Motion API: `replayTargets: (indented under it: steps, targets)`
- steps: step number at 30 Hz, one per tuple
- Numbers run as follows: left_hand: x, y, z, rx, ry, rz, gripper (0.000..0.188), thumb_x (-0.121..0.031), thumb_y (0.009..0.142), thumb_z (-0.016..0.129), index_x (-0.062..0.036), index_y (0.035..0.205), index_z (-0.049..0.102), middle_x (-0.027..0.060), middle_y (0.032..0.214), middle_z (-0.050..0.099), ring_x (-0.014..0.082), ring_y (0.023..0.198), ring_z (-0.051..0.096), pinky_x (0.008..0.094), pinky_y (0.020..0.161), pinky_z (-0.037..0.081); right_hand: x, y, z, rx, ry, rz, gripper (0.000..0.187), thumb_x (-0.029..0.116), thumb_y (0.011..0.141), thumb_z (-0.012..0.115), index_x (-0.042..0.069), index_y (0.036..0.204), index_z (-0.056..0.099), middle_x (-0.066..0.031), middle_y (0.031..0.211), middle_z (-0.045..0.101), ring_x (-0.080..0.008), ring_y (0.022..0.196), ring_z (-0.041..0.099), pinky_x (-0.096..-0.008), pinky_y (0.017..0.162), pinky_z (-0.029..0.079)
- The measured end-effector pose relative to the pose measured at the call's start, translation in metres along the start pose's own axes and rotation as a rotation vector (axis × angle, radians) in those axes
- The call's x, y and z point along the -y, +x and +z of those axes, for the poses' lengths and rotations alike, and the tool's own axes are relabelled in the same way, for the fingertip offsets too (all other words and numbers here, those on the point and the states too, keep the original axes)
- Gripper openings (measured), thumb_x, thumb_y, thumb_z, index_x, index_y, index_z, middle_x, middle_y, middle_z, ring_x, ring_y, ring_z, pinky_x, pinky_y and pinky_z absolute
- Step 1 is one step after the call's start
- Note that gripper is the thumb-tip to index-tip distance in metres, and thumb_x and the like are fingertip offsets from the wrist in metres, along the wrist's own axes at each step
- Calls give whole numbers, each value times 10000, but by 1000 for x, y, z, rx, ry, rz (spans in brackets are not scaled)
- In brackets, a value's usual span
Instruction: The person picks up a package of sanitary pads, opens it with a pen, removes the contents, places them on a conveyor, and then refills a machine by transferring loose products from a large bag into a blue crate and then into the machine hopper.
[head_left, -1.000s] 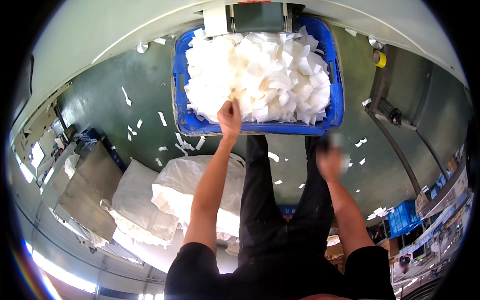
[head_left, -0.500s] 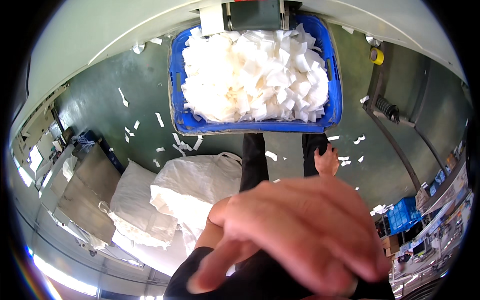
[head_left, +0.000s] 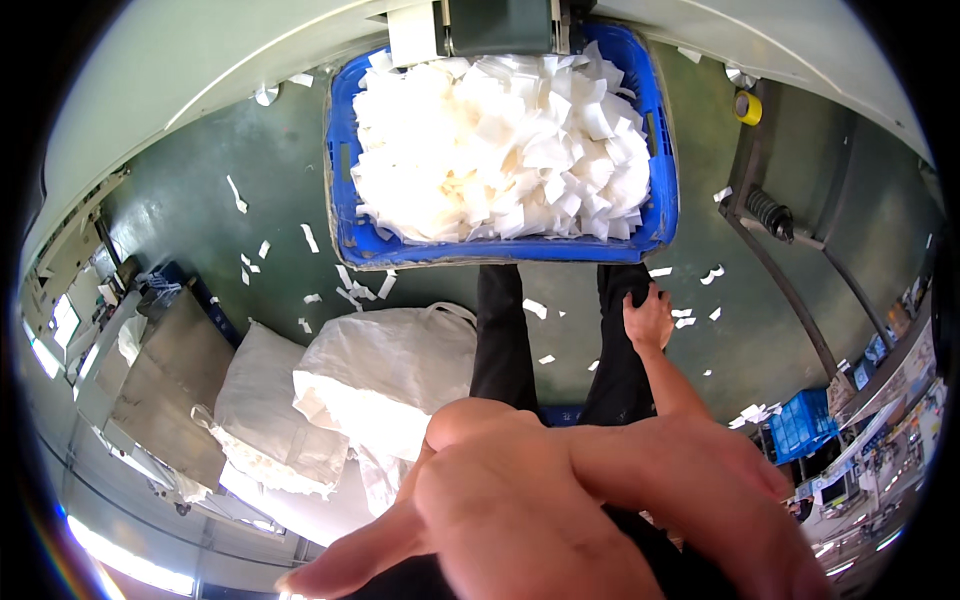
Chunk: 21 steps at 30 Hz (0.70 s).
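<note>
My left hand (head_left: pixel 530 490) looms large and partly blurred close to the camera, its fingers spread apart and bent back toward me, holding nothing. My right hand (head_left: pixel 650 318) rests on the right leg of my dark trousers (head_left: pixel 622 375), fingers loosely stretched and no object in them. Beyond my legs stands a blue plastic crate (head_left: pixel 664 200), heaped with small white cut pieces (head_left: pixel 500 150) that look like paper or thin cloth. Part of my lap is hidden behind the raised left hand.
Two white woven sacks, one bulky (head_left: pixel 390 350) and one lying flatter (head_left: pixel 275 400), are at the left. White scraps (head_left: pixel 366 290) litter the green floor. A pale machine (head_left: pixel 250 70) overhangs the crate; a metal frame (head_left: pixel 790 290) with yellow tape (head_left: pixel 748 108) stands right.
My left hand has turned and moved lower, its fingers spreading wider apart. My right hand stays on my leg, with more of its forearm showing. The view has shifted slightly.
</note>
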<state>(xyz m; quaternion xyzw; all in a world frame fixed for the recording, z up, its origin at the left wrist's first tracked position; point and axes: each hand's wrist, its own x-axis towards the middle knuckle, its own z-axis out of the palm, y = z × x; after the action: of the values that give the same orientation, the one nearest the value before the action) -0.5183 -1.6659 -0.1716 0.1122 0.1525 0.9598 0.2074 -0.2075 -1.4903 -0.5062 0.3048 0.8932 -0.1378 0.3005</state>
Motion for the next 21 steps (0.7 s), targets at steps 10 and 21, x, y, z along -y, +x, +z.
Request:
replayTargets:
  steps: [10,21]
  targets:
    - [8,-1,-36,-113,484,-127,287,-120,1000,614,38,1237,651,168,1224,703,262,1155,660,393,1035,488,-10,14,0,-265,30,-419,370,318,959,698,-16,1120,688,-232,966,678,-422,866,647,-523,769,519]
    - [90,-22,-462,-213,2326,-692,1034,-629,866,733,-13,1590,328,248,1616,372,498,1503,316,562,1219,337,-21,-1,-2,23,-3,0,549,427,900,718,102,1330,614,-202,1228,634,-428,1117,659,-545,915,565]
